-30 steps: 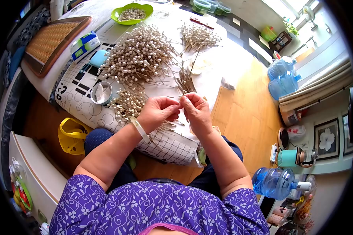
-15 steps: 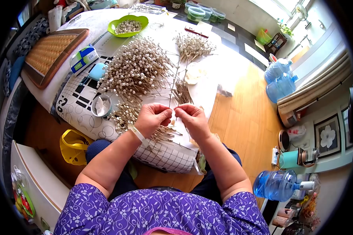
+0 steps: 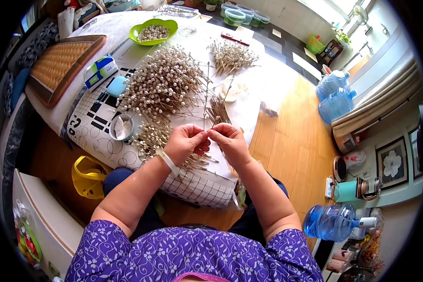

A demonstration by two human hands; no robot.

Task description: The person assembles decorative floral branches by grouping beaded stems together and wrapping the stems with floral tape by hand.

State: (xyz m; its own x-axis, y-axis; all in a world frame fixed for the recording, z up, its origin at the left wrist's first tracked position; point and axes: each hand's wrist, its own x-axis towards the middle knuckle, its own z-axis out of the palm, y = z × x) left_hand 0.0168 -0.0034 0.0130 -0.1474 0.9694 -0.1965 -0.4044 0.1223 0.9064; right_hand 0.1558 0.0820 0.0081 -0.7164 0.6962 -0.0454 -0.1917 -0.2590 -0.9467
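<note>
My left hand [image 3: 189, 143] is closed in a pinch around a thin brown stem [image 3: 207, 96] that stands up from the fingertips, with small knobs along it. My right hand [image 3: 230, 142] pinches close beside it, fingertips touching or nearly touching the left ones. Another thin stem seems to lean up and right from the right fingertips. Beyond the hands lies a big heap of dried stems with white bead-like heads [image 3: 162, 84]. A smaller bunch [image 3: 157, 141] lies beside my left wrist, partly under it. Bare stems [image 3: 217, 112] lie just past my right hand.
A paler bunch [image 3: 232, 54] and a green bowl of beads [image 3: 153, 33] sit farther back. On the left are a small tin [image 3: 121, 128], a light-blue box [image 3: 117, 86] and a tissue pack [image 3: 101, 70]. A yellow bag [image 3: 88, 177] hangs low left; water bottles [image 3: 331, 223] stand right.
My hands have come closer, fingertips now meeting. The knobbed stem stands more upright, and the right hand's stem has tilted further right. The piles stay as they were.
</note>
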